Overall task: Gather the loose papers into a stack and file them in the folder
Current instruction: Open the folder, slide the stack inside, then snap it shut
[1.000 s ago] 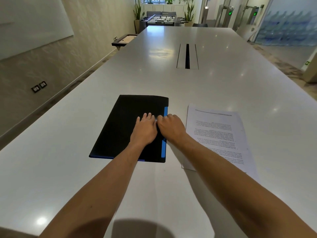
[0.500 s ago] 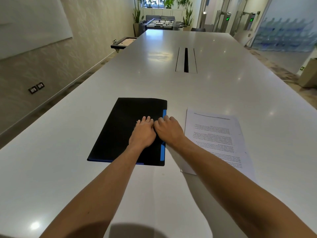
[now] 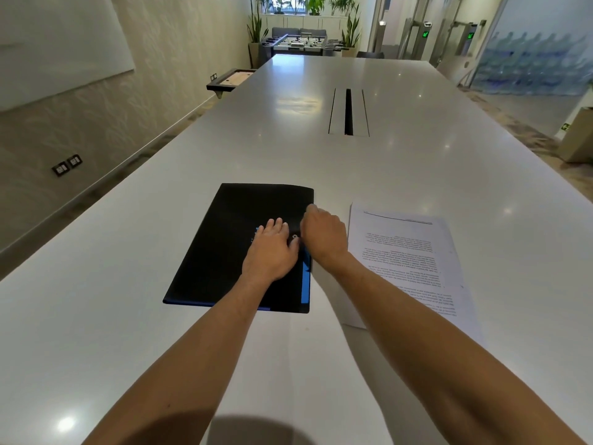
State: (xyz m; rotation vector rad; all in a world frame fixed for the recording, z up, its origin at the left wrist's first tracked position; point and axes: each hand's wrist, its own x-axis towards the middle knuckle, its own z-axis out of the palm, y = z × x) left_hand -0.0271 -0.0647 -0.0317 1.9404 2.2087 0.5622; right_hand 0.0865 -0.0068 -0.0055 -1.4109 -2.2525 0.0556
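Observation:
A black folder (image 3: 224,252) with a blue right edge lies closed on the white table (image 3: 385,162) in front of me. My left hand (image 3: 272,248) rests flat on its cover, fingers together. My right hand (image 3: 324,239) is at the folder's right edge, with its fingers curled over the cover's flap there. A small metal snap (image 3: 294,236) shows between the two hands. The stack of printed papers (image 3: 410,252) lies on the table just to the right of the folder, and my right forearm covers part of it.
A cable slot (image 3: 348,112) is set into the table's middle, farther away. The table's left edge runs along a wall with sockets (image 3: 67,165). A cardboard box (image 3: 577,136) stands on the floor at the right.
My right hand has lifted and shifted slightly along the folder's right edge, which exposes the snap. My left hand stays flat on the cover. The papers have not moved.

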